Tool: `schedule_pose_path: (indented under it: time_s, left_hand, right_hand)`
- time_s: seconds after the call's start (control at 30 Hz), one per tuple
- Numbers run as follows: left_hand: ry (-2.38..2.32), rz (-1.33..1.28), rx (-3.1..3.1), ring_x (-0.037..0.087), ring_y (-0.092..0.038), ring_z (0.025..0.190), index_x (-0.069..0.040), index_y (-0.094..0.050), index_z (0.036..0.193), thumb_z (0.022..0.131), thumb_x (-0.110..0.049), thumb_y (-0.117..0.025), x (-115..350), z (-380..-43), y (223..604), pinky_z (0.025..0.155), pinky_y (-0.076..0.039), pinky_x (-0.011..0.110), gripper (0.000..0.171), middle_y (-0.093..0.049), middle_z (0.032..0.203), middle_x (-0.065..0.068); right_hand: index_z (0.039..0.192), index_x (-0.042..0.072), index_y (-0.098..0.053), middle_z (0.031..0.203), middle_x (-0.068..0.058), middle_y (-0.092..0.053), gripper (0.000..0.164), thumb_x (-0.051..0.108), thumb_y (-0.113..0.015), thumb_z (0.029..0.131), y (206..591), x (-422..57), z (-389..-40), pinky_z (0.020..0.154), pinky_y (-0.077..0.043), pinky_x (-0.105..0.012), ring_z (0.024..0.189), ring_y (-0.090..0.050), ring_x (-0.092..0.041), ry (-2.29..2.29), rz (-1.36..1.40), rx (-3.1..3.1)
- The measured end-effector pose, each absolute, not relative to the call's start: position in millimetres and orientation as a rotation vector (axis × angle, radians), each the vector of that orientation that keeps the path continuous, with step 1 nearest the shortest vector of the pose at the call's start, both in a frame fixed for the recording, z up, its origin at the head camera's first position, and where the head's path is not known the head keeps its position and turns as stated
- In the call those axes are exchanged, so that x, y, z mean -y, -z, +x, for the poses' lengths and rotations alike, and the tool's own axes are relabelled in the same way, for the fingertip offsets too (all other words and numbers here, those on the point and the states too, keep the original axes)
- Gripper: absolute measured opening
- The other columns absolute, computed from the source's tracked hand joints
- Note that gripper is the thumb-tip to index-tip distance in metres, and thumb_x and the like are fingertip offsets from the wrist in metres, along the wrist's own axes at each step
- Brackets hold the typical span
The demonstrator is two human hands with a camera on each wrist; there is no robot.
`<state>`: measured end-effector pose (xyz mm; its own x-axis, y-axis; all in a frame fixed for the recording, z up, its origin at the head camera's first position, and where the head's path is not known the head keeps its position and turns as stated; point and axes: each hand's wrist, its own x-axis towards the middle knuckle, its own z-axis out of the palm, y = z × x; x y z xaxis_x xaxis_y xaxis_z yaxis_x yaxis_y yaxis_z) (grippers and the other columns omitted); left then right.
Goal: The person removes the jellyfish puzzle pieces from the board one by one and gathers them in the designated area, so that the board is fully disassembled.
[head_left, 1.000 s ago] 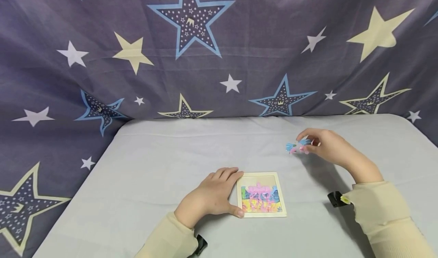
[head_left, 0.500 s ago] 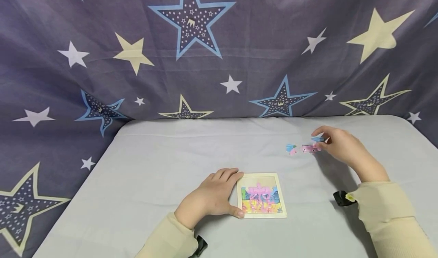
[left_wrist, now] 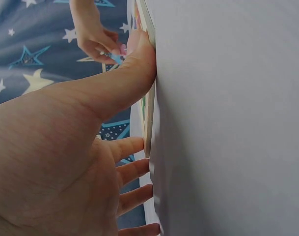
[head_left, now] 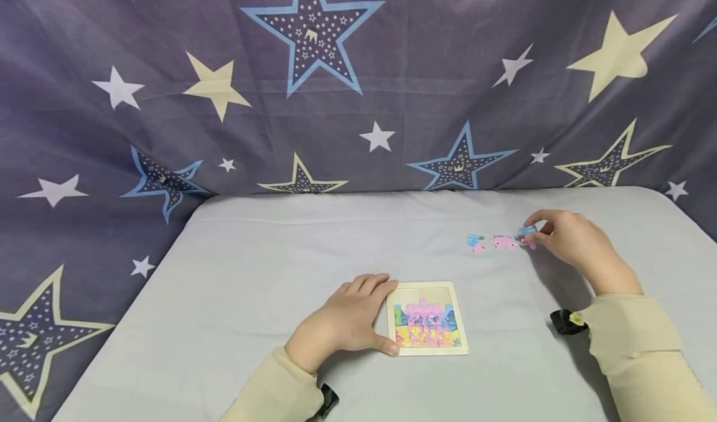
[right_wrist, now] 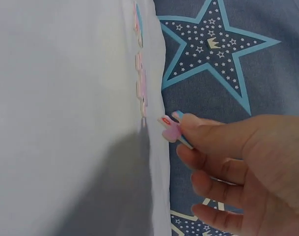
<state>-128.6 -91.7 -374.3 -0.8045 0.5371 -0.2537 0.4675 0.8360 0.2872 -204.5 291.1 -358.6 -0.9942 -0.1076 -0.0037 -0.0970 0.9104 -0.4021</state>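
Note:
My left hand (head_left: pixel 348 316) rests at the left edge of a small square jigsaw puzzle tray (head_left: pixel 463 325), thumb on its near corner and forefinger at its far one. In the left wrist view the fingers (left_wrist: pixel 132 199) are spread against the cloth. Pink, blue and yellow pieces (head_left: pixel 424 328) fill the tray's lower part; its upper part is bare backing. Farther right, my right hand (head_left: pixel 577 241) pinches a pink and blue puzzle piece (right_wrist: pixel 172 130) between thumb and fingers, raised off the surface in the right wrist view.
Left of the right hand lie a loose blue and pink piece (head_left: pixel 475 243) and a pink piece with eyes (head_left: pixel 503 243), in a row. Pale cloth (head_left: pixel 252 272) covers the table. A dark star-patterned curtain (head_left: pixel 392 86) hangs behind it.
My right hand has moved right, carrying the puzzle piece away from over the other pieces. The pink piece with eyes now shows uncovered. The left hand and tray stay in place.

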Motion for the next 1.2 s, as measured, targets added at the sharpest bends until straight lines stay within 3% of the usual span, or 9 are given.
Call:
schedule_pose_path:
  time_s: [0.43, 0.83, 1.2]
  left_hand:
    - [-0.304, 0.759, -2.683, 0.026, -0.022, 0.147, -0.013, -0.029, 0.156, 0.074, -0.058, -0.079, 92, -130, 375, 0.117, -0.024, 0.049, 0.106, -0.026, 0.160, 0.006]
    - [-0.313, 0.749, -2.681, 0.026, -0.022, 0.147, -0.013, -0.029, 0.156, 0.074, -0.058, -0.079, 92, -128, 373, 0.117, -0.024, 0.048, 0.106, -0.026, 0.160, 0.006]
    - [-0.282, 0.746, -2.680, 0.025, -0.022, 0.147, -0.015, -0.028, 0.157, 0.075, -0.059, -0.078, 91, -129, 372, 0.117, -0.024, 0.048, 0.106, -0.025, 0.161, 0.005]
  right_hand:
    - [0.116, 0.004, -0.065, 0.091, -0.010, -0.072, 0.032, 0.023, -0.072, 0.091, 368, -295, -205, 0.066, -0.047, -0.048, 0.082, -0.063, -0.030, 0.642, -0.109, -3.021]
    - [0.115, -0.001, -0.062, 0.100, -0.022, -0.067, 0.028, 0.016, -0.066, 0.093, 371, -294, -205, 0.068, -0.046, -0.052, 0.088, -0.061, -0.038, 0.573, -0.060, -2.990]
    - [0.120, -0.001, -0.061, 0.098, -0.020, -0.064, 0.035, 0.018, -0.068, 0.092, 370, -293, -206, 0.067, -0.046, -0.050, 0.084, -0.059, -0.033, 0.558, -0.079, -2.999]
